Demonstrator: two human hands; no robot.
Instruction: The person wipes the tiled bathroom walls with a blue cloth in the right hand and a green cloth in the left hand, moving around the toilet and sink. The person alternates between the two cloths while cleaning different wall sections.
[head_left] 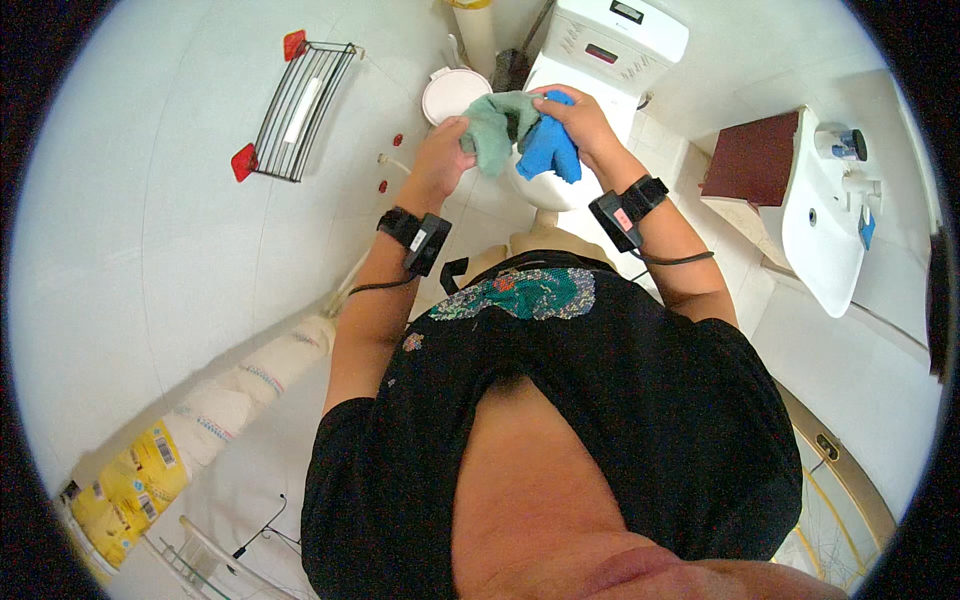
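Note:
A crumpled green cloth (490, 150) stretches between both hands, in front of the white toilet (570, 192). My left hand (443, 158) is closed on its left end. Up at the right, my right hand (580, 122) grips the green cloth's other end together with a blue cloth (548, 150), which hangs down below the fingers. Some of the fingertips are hidden by the folds. Each wrist wears a black strap with a small box and a cable.
A round white-lidded bin (457, 96) stands left of the toilet. On the left wall hangs a black wire rack (305, 110) with red mounts. To the right is a white washbasin (822, 250) with a dark red panel (752, 160). Wrapped paper packs (215, 410) lie lower left.

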